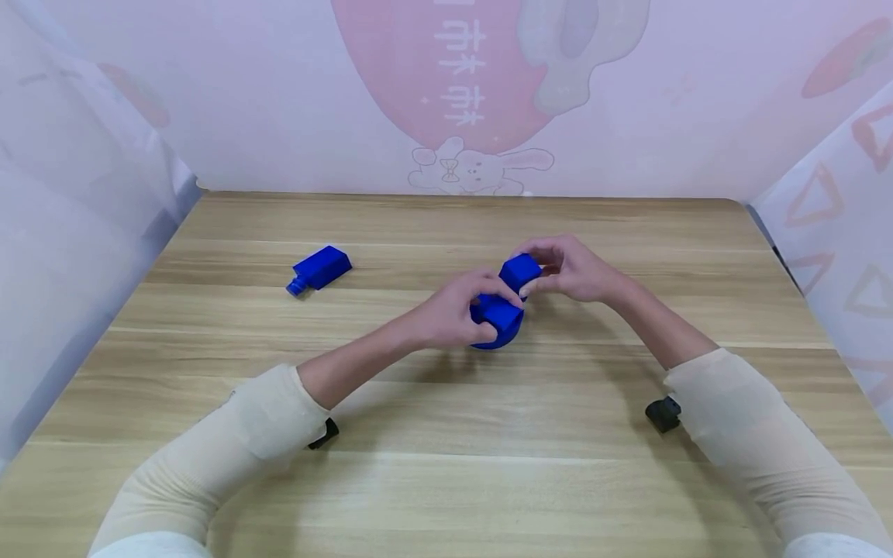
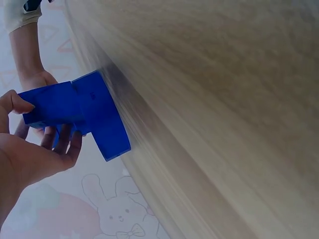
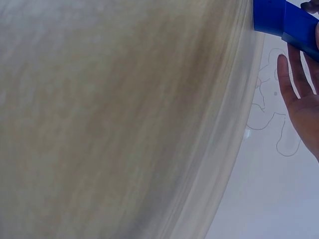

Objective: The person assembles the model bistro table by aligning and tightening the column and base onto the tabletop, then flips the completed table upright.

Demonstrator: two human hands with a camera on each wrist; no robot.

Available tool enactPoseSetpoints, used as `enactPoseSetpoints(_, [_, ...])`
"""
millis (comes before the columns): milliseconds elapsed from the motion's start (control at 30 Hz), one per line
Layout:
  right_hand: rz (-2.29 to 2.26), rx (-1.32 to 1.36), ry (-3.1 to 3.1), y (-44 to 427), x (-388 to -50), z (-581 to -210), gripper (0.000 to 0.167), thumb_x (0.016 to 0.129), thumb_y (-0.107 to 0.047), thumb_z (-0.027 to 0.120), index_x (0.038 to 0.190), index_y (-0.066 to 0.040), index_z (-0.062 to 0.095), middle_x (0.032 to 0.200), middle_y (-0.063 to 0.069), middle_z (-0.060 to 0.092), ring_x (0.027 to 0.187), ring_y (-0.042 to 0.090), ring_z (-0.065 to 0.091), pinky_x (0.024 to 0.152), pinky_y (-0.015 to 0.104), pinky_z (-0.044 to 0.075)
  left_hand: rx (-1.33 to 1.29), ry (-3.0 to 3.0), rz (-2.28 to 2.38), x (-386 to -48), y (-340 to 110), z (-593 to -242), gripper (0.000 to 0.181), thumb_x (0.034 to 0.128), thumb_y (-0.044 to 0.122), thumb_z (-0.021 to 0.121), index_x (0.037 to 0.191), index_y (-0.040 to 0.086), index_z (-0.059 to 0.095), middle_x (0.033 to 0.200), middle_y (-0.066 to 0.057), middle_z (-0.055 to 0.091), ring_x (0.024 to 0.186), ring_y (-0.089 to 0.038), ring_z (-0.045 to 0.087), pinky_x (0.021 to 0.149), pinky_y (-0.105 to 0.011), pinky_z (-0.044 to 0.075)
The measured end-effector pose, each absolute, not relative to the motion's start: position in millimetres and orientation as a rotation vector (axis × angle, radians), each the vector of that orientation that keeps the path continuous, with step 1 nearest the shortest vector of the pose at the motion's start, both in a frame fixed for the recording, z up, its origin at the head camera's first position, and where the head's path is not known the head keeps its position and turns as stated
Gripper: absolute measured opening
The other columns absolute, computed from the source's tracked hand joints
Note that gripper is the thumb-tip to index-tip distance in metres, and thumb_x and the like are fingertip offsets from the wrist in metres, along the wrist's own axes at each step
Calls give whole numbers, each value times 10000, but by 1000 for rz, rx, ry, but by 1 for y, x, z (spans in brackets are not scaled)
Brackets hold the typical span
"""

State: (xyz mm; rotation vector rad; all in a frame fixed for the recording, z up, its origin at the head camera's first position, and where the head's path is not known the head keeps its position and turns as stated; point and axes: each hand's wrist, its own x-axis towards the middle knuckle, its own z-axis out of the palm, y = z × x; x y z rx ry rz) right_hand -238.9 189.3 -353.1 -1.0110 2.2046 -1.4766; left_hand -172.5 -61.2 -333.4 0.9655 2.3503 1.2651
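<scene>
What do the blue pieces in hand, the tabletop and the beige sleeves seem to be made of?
Blue pieces: probably hard plastic, smooth and evenly coloured with crisp edges. Tabletop: wood or wood-look laminate with a soft sheen, judging by its streaky grain. Beige sleeves: likely thin, matte fabric, given their wrinkles.

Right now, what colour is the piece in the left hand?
The piece in the left hand is deep blue; the left wrist view shows it best.
</scene>
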Motion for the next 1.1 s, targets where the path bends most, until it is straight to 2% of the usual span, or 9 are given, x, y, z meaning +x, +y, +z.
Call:
enactPoseSetpoints(133, [-1464, -1006, 2210, 189, -239, -352, 357, 874, 106, 758, 1213, 107, 648, 1153, 221, 699, 1002, 182, 692, 860, 310, 606, 1010, 2330, 1265, -171, -64, -336, 448, 819, 19, 684, 1263, 82, 689, 1401, -182, 554, 1259, -362, 511, 1018, -491, 511])
enactPoseSetpoints(267, [-1460, -1001, 2199, 189, -239, -351, 359, 879, 95, 759, 1221, 98, 650, 1148, 214, 704, 998, 202, 695, 870, 329, 608, 972, 2367, 1261, -169, -65, -338, 528, 833, 86, 795, 1320, 41, 595, 1374, -177, 569, 1260, -337, 526, 1057, -487, 497])
enactPoseSetpoints(433, [-1456, -984, 2212, 188, -237, -350, 369, 870, 88, 774, 1219, 89, 656, 1142, 206, 707, 994, 220, 690, 877, 334, 605, 857, 2506, 1222, -165, -63, -337, 574, 815, 200, 896, 1265, 25, 586, 1301, -151, 629, 1234, -297, 573, 1079, -467, 495])
enactPoseSetpoints(567, [-1457, -971, 2215, 188, -237, -350, 367, 867, 89, 777, 1213, 91, 658, 1147, 210, 703, 1003, 218, 684, 887, 331, 601, 837, 2546, 1211, -162, -63, -335, 522, 813, 170, 889, 1243, 34, 627, 1306, -144, 631, 1235, -300, 570, 1055, -468, 515])
enactPoseSetpoints(800, [-1463, -972, 2205, 188, -237, -349, 363, 870, 92, 773, 1213, 96, 653, 1146, 211, 702, 1002, 200, 682, 881, 322, 598, 950, 2437, 1289, -162, -70, -335, 483, 805, 48, 825, 1261, 9, 668, 1310, -158, 647, 1198, -297, 592, 1007, -412, 539])
enactPoseSetpoints(1100, [-1463, -986, 2214, 188, -238, -348, 362, 864, 97, 775, 1207, 98, 661, 1140, 226, 709, 977, 210, 693, 879, 339, 602, 1011, 2248, 1297, -176, -83, -333, 437, 821, 9, 778, 1247, -24, 690, 1335, -187, 652, 1187, -317, 635, 1038, -423, 536])
